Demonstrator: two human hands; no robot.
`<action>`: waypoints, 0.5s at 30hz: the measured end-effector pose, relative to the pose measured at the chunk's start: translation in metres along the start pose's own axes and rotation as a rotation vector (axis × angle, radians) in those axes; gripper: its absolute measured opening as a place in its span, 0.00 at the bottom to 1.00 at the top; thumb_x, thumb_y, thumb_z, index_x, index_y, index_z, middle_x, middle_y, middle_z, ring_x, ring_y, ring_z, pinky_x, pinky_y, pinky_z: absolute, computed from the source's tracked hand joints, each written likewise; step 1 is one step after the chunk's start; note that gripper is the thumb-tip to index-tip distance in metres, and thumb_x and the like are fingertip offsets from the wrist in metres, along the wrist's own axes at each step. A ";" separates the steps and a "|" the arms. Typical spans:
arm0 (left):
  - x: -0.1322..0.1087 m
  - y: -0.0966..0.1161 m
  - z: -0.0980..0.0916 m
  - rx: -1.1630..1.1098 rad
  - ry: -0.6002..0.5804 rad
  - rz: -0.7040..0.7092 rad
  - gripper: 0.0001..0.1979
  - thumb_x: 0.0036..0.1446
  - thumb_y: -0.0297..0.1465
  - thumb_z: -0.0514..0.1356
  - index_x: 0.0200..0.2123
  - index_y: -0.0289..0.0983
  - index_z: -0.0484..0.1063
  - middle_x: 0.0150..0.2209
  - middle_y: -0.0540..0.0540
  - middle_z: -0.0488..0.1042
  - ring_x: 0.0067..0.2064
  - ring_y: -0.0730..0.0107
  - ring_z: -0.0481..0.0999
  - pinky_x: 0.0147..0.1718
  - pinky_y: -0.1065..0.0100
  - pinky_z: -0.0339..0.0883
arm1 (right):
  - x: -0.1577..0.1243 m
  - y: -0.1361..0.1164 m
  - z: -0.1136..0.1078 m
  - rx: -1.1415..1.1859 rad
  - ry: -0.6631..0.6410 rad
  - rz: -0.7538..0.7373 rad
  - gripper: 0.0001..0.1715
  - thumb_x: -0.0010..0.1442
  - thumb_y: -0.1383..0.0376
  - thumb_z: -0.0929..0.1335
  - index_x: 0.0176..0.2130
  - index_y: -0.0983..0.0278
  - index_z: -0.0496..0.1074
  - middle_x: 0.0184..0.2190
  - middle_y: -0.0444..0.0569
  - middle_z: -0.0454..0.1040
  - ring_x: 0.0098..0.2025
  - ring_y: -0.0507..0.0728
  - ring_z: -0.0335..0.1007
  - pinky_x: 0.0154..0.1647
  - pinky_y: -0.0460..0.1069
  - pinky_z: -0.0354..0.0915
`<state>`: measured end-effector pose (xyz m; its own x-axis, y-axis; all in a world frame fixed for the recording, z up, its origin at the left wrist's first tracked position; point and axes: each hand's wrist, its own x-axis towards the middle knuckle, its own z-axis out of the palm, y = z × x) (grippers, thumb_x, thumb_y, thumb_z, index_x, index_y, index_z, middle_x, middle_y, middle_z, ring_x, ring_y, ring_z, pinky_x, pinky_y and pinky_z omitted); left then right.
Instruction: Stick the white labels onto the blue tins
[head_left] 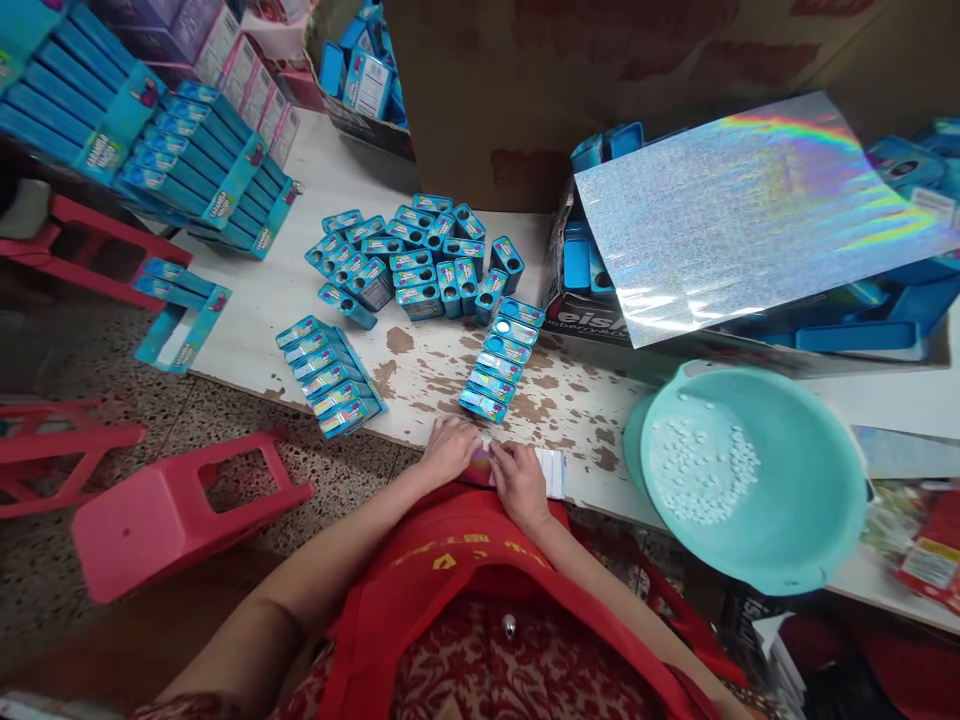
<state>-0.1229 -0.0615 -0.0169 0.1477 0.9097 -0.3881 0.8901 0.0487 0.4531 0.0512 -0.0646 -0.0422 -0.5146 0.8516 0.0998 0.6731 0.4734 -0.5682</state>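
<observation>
At the table's front edge, my left hand [450,450] has its fingers curled over the left part of a small shiny sheet [480,466], pinkish-purple where it shows. My right hand [519,480] pinches at the same sheet, fingertips close to the left ones. A white, lined piece [555,473] sticks out to the right from under my right hand; whether it belongs to the sheet I cannot tell. Just beyond my hands stands a row of blue tins [501,362], some with shiny lids. To the left is a blue display tray [322,378] filled with similar tins.
Several loose blue tins [412,262] crowd the table's middle. At right, a turquoise bucket [802,470] holds small white pellets. Behind it, a holographic sheet [750,220] lies across a carton of tins. Packed trays [187,170] are stacked at left, near a red stool [150,515].
</observation>
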 end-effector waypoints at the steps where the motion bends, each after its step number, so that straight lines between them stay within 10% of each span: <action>1: 0.000 0.000 0.000 0.002 -0.005 -0.006 0.16 0.64 0.32 0.46 0.33 0.36 0.72 0.37 0.41 0.75 0.43 0.59 0.68 0.45 0.56 0.54 | -0.002 0.000 -0.002 -0.021 -0.013 -0.026 0.14 0.63 0.66 0.61 0.45 0.60 0.73 0.39 0.54 0.70 0.39 0.59 0.62 0.39 0.54 0.64; 5: 0.002 0.001 0.001 0.010 -0.014 -0.030 0.16 0.64 0.32 0.46 0.33 0.35 0.72 0.37 0.41 0.76 0.43 0.59 0.68 0.45 0.56 0.54 | -0.007 0.000 -0.010 -0.004 -0.099 -0.131 0.08 0.61 0.63 0.64 0.36 0.61 0.73 0.40 0.54 0.71 0.40 0.60 0.64 0.38 0.54 0.64; 15: 0.004 0.001 0.001 -0.019 -0.031 -0.064 0.15 0.63 0.32 0.47 0.33 0.36 0.72 0.37 0.43 0.76 0.43 0.60 0.69 0.46 0.57 0.54 | 0.002 0.000 -0.003 -0.020 -0.116 -0.112 0.16 0.61 0.63 0.64 0.49 0.60 0.69 0.46 0.58 0.70 0.45 0.62 0.65 0.40 0.56 0.65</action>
<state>-0.1212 -0.0577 -0.0190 0.1042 0.8911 -0.4416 0.8897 0.1149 0.4418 0.0515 -0.0626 -0.0394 -0.6441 0.7621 0.0654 0.6182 0.5690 -0.5422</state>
